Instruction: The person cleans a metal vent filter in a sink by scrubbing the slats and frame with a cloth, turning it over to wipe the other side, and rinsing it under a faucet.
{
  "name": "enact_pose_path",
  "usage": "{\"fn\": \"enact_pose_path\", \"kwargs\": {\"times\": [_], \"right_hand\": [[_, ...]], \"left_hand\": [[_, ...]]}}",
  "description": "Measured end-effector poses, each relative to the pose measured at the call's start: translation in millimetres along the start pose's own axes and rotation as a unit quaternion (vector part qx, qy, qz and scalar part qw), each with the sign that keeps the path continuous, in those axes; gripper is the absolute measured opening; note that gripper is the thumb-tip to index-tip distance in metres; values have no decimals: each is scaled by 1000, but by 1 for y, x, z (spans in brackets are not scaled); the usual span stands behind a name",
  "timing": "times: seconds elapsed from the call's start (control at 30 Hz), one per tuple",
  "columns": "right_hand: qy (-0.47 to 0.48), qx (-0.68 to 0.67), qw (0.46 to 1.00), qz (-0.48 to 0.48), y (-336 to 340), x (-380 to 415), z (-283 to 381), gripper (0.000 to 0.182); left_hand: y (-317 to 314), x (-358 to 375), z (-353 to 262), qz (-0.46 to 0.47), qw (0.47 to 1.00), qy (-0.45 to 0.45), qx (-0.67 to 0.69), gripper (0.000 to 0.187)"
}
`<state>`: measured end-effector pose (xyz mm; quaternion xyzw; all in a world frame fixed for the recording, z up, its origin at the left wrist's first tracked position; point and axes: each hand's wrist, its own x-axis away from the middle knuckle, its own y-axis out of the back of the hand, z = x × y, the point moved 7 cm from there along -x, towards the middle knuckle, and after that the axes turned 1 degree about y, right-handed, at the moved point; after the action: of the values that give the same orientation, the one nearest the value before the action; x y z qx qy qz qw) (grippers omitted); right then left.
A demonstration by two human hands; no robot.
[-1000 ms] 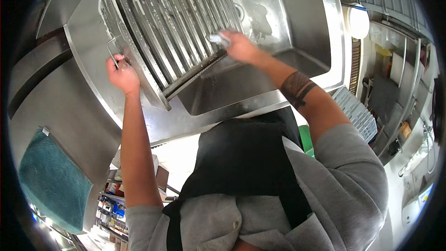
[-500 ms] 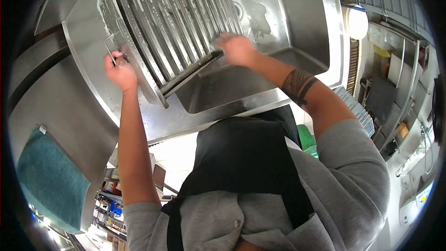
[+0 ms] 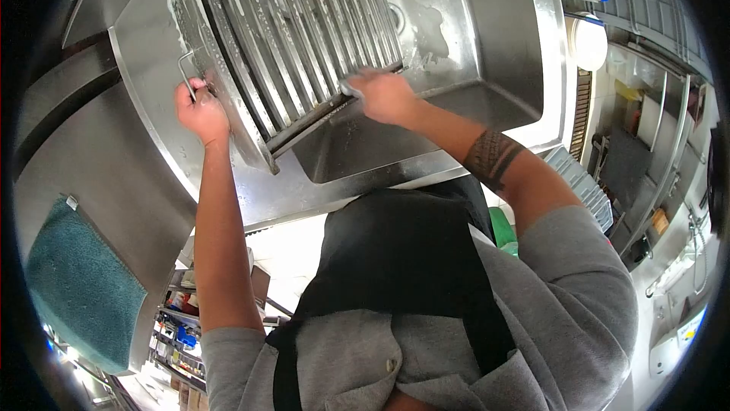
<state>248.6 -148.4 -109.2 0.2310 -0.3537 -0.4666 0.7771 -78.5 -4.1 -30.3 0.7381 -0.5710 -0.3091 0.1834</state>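
Note:
A wet metal hood baffle filter (image 3: 293,46) with slanted slats and soap suds on it rests tilted across the sink. My left hand (image 3: 203,113) is closed around the wire handle (image 3: 183,66) on the filter's left side. At the filter's near edge, my right hand (image 3: 384,95) is closed over a small grey scrubbing pad (image 3: 349,88), mostly hidden under the fingers and pressed against the frame. Slight motion blur softens the right hand.
The steel sink basin (image 3: 502,38) lies beneath and right of the filter. A teal towel (image 3: 84,285) drapes over the counter at left. Wire shelving (image 3: 646,12) and a white round container (image 3: 588,42) stand at right. Ridged clear plastic (image 3: 582,183) sits beside my right arm.
My right hand has shifted slightly along the filter's near edge, and more of the grey pad shows. My left hand keeps its hold on the handle. The whole view has shifted a little.

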Motion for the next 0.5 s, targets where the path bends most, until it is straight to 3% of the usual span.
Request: {"fn": "enact_pose_path", "kwargs": {"times": [0.1,0.17,0.3,0.33,0.37,0.43,0.47,0.5], "right_hand": [[21,15,1000,13,15,-12,3,51],[-111,-54,992,7,40,-38,-2,52],[-16,-58,998,-17,0,-20,8,55],[-68,-59,992,86,2,-11,11,55],[-66,-58,993,82,15,-11,13,55],[-89,-280,955,25,40,-19,19,51],[-56,-211,975,34,57,-35,40,58],[-23,-194,980,-28,72,-43,69,65]], "left_hand": [[0,3,5,1,998,57,-2,13],[-2,4,0,-2,998,62,0,13],[1,2,0,3,999,31,6,14],[0,2,6,4,999,39,15,14],[0,-1,3,2,999,36,17,14],[0,2,-2,11,999,35,8,14],[2,2,-2,5,999,34,4,14],[2,4,-1,9,999,48,7,14]]}}
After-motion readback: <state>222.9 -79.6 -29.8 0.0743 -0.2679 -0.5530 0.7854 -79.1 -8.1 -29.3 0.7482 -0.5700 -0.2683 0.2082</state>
